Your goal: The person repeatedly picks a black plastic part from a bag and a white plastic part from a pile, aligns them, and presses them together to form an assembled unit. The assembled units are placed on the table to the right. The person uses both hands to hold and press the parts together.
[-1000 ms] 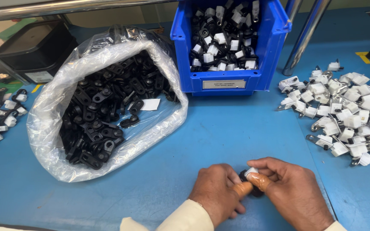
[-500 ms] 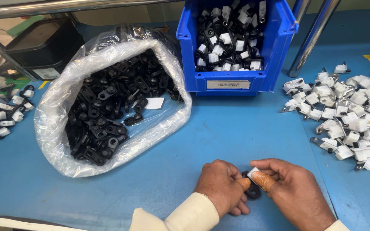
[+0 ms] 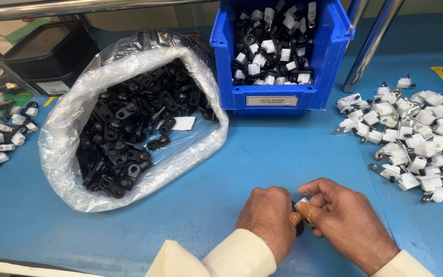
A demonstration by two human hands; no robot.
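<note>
My left hand (image 3: 268, 219) and my right hand (image 3: 345, 221) meet near the front edge of the blue table (image 3: 293, 149). Between their fingertips they pinch a small part (image 3: 300, 206), white on top and black below, mostly hidden by the fingers. An orange finger cot covers one fingertip. Both sleeves are cream. A clear plastic bag (image 3: 73, 128) lies open to the left with several black plastic clips (image 3: 129, 128) in it. A pile of white clips with metal tabs (image 3: 416, 138) lies to the right.
A blue bin (image 3: 278, 97) of assembled black-and-white parts stands at the back centre. More black-and-white parts (image 3: 1, 136) lie at the far left edge. A black container (image 3: 47, 59) stands at the back left. Metal frame tubes (image 3: 370, 46) rise behind the bin.
Both hands stay together on the small part, shifting slightly and working it between the fingers. The camera view has moved a little.
</note>
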